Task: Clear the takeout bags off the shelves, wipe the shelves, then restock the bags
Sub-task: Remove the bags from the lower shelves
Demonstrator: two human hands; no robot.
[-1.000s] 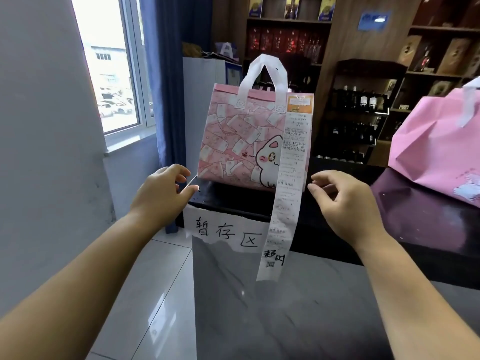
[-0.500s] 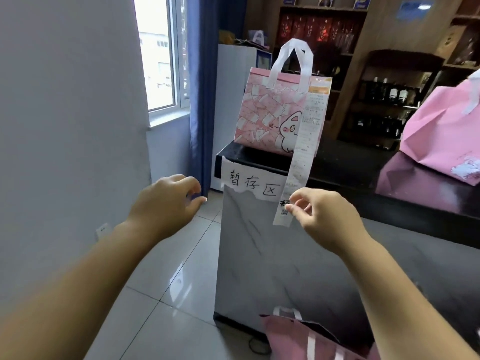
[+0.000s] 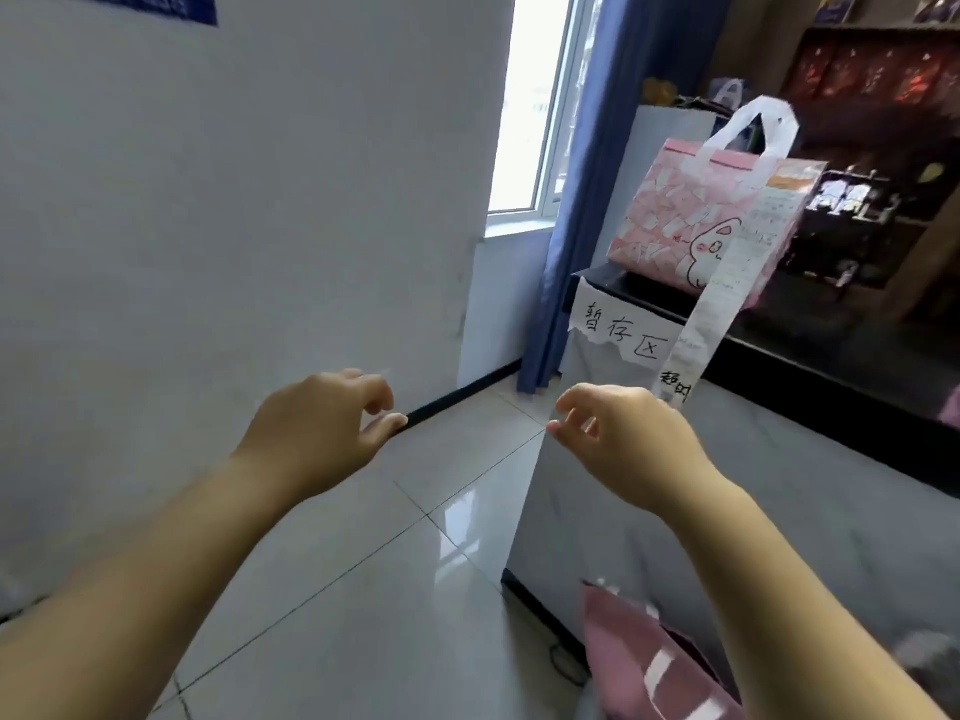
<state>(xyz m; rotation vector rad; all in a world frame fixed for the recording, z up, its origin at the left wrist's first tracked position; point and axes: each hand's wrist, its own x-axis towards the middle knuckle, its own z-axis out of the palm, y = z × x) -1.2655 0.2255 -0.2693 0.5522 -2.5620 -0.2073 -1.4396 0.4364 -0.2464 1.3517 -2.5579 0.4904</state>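
A pink takeout bag point(image 3: 675, 220) with a cartoon print and white handles stands upright on the black counter top point(image 3: 810, 324). A long white receipt point(image 3: 722, 283) hangs from its front down over the counter edge. My left hand point(image 3: 322, 433) hovers over the floor, fingers loosely curled, holding nothing. My right hand point(image 3: 623, 444) is in front of the counter's corner, just below and left of the receipt's end, fingers relaxed and holding nothing. Another pink bag point(image 3: 654, 662) stands on the floor at the counter's foot, partly behind my right forearm.
A torn paper label point(image 3: 618, 330) with handwriting is stuck to the counter's corner. A white wall point(image 3: 234, 200) fills the left, with a window point(image 3: 535, 106) and blue curtain point(image 3: 597, 174) beyond. Dark shelves with bottles point(image 3: 872, 200) stand behind the counter. Glossy tiled floor point(image 3: 415, 589) lies below.
My view has swung left and down, away from the counter. Both hands have drawn back and lowered from the bag on the counter. The pink bag on the floor has come into view.
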